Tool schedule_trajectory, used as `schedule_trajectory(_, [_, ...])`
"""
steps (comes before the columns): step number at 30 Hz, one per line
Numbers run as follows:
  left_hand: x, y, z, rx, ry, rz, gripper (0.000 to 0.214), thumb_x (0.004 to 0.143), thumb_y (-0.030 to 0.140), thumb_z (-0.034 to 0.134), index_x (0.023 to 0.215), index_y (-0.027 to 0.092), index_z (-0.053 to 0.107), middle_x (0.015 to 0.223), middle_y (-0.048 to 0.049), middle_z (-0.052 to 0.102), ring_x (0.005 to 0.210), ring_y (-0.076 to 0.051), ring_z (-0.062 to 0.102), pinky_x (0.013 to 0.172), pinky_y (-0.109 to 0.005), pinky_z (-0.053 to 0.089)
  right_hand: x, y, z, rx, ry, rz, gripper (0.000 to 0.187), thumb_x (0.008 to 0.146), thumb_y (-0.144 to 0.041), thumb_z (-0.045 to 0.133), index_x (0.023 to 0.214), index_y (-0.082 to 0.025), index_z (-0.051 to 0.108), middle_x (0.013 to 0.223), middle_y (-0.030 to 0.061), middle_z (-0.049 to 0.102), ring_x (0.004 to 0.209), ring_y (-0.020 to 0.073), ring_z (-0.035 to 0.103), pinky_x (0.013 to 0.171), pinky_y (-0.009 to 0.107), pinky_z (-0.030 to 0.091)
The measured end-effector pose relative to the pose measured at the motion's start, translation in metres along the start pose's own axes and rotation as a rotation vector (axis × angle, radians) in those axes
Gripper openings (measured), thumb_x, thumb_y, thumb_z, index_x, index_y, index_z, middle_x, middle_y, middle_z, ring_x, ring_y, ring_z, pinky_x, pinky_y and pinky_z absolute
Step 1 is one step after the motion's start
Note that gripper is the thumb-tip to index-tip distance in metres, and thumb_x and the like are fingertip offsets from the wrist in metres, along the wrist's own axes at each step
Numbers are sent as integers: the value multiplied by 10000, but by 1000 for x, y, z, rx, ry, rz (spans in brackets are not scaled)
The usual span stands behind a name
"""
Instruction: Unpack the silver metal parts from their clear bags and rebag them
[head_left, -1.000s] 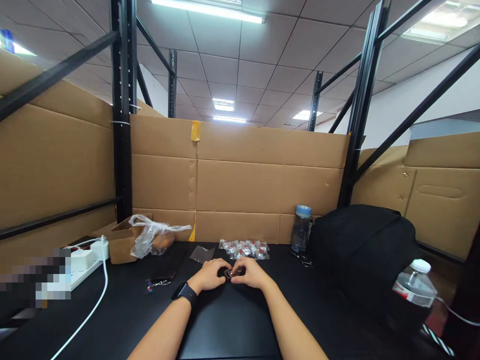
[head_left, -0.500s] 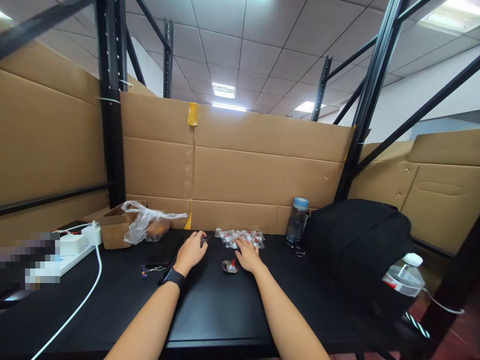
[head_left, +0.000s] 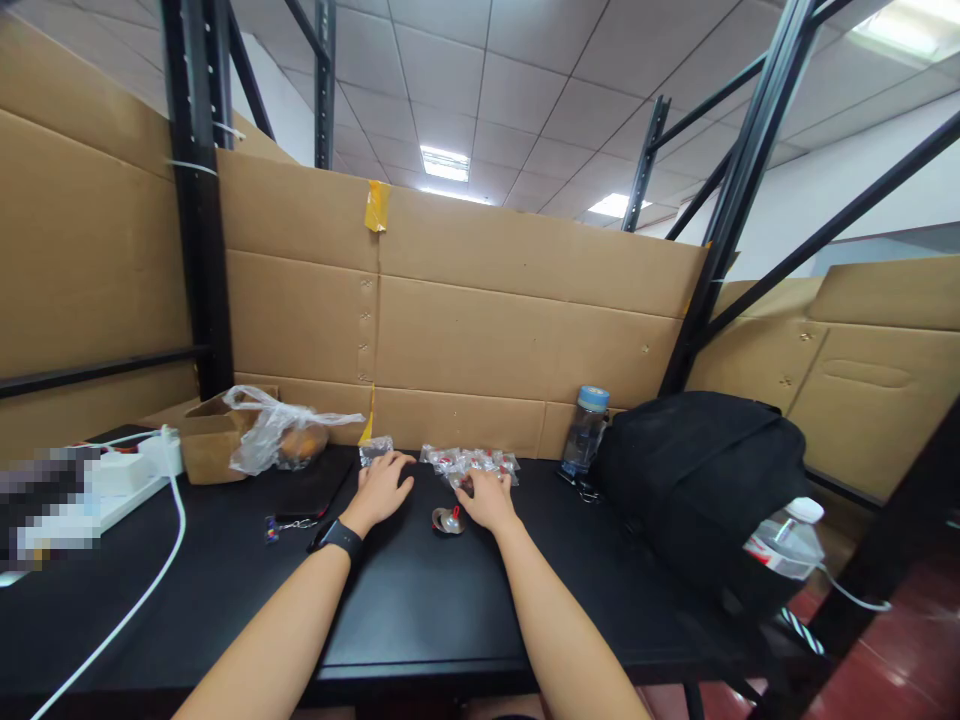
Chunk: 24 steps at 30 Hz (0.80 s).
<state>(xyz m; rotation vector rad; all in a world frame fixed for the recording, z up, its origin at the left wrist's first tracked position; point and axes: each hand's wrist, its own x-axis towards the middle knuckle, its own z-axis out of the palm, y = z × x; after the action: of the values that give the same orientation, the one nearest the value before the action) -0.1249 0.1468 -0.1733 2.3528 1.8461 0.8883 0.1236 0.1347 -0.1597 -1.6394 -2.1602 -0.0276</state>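
Observation:
My left hand, with a black watch on its wrist, rests on the black table. Its fingers are closed on a small empty clear bag that sticks up past the fingertips. My right hand lies flat, fingers stretched out, with the fingertips on a pile of small clear packets holding red and silver parts. Between my hands, a small silver and red part lies loose on the table, just left of my right hand.
A clear bottle with a blue lid and a black backpack stand to the right, a plastic water bottle beside it. At left are a cardboard box, a plastic bag, a phone, keys, a power strip. Cardboard walls surround.
My hands came apart and let go of the silver and red part, which now lies on the table. The left hand went to the clear bag, the right to the packets.

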Motion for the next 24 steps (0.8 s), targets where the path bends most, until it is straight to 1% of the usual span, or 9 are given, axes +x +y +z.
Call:
schedule_trajectory(2, [-3,10,0,-58,-63,93,364,903,308,482,1238,277,623,1331,-84,608,1239,-282,517,1029,-488,378,0,-1,1,-11,16,-11,298,861,-437,641,1077,-231,622,1100,92,705,1084,290,586,974,448,265])
schedule_trajectory(6, [-10,24,4,-112,-130,170,378,927,282,459,1269,301,619,1356,-68,608,1267,-274,508,1049,-499,361,1,0,3,-46,39,10,180,903,-313,563,1036,-217,639,1086,110,711,1054,278,600,970,451,272])
schedule_trajectory(8, [-12,28,7,-140,-156,200,378,962,328,427,1291,316,614,1392,-59,592,1293,-267,489,1073,-503,340,1,1,4,-67,42,14,223,910,-323,552,1088,-215,633,1084,124,711,1054,287,599,979,463,271])
schedule_trajectory(11, [-12,33,9,-176,-203,244,415,992,451,383,1315,323,611,1429,-52,571,1330,-267,456,1101,-505,312,1,1,4,-90,48,-22,333,896,-425,589,1166,-231,618,1160,137,689,1115,314,569,1000,487,262])
schedule_trajectory(13, [-13,36,10,-182,-226,250,456,1002,493,344,1337,320,601,1442,-55,562,1345,-270,443,1111,-510,297,1,1,4,-70,40,-32,301,923,-423,559,1158,-249,631,1179,123,686,1129,305,563,1005,483,259])
schedule_trajectory(15, [-13,37,11,-180,-241,244,475,1006,507,324,1363,328,580,1456,-53,550,1350,-278,434,1113,-526,285,2,1,3,-36,37,-13,256,965,-372,495,1126,-250,652,1140,110,703,1107,287,579,999,470,263])
schedule_trajectory(19, [-15,39,10,-177,-245,232,456,1002,527,329,1372,396,560,1466,-25,537,1329,-301,427,1095,-542,292,5,4,-3,-6,72,67,309,998,-273,389,1032,-218,691,1019,110,734,1021,264,620,961,436,286])
schedule_trajectory(22, [-16,43,8,-206,-196,215,478,996,536,339,1445,424,461,1460,-31,533,1295,-303,450,1079,-520,319,5,5,-10,23,82,94,315,983,-260,403,976,-221,716,939,89,746,955,248,643,936,408,309])
schedule_trajectory(24, [-16,47,6,-247,-184,199,516,994,542,341,1496,422,373,1426,-42,559,1262,-300,483,1062,-524,340,5,5,-13,76,116,75,290,963,-275,443,949,-227,729,895,69,749,913,235,652,931,389,326])
